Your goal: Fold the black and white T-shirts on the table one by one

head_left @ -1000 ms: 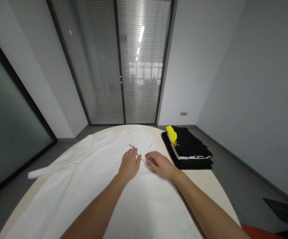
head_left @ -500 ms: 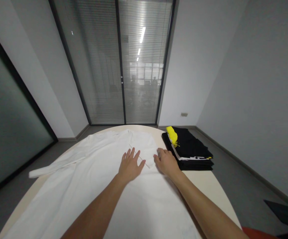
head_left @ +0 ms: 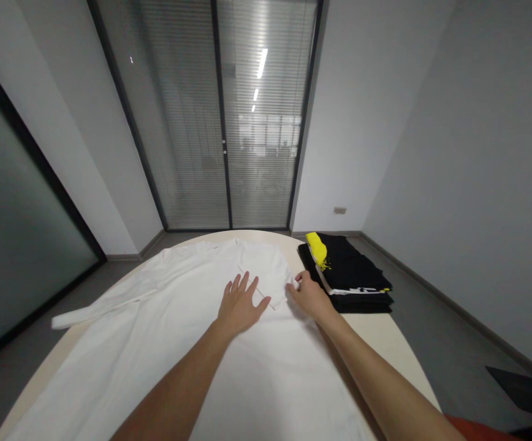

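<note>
A white long-sleeved shirt (head_left: 174, 331) lies spread over the table, with one sleeve (head_left: 95, 309) stretched out to the left. My left hand (head_left: 241, 306) rests flat on the cloth, fingers spread, beside a thin slanting line like a seam or pocket edge. At the shirt's right edge, my right hand (head_left: 309, 295) has its thumb and fingers pinched on the fabric, which bunches up slightly there. The tips of those fingers are partly hidden by the cloth.
A stack of folded dark clothes (head_left: 353, 263), the top one with a yellow print, sits on the right of the round pale table (head_left: 385, 343). Beyond are a glass partition with blinds (head_left: 266, 184) and white walls. A dark object (head_left: 523, 392) stands at lower right.
My right hand has curled from lying loosely on the shirt's edge to pinching it, lifting a small fold. The left hand stays in place.
</note>
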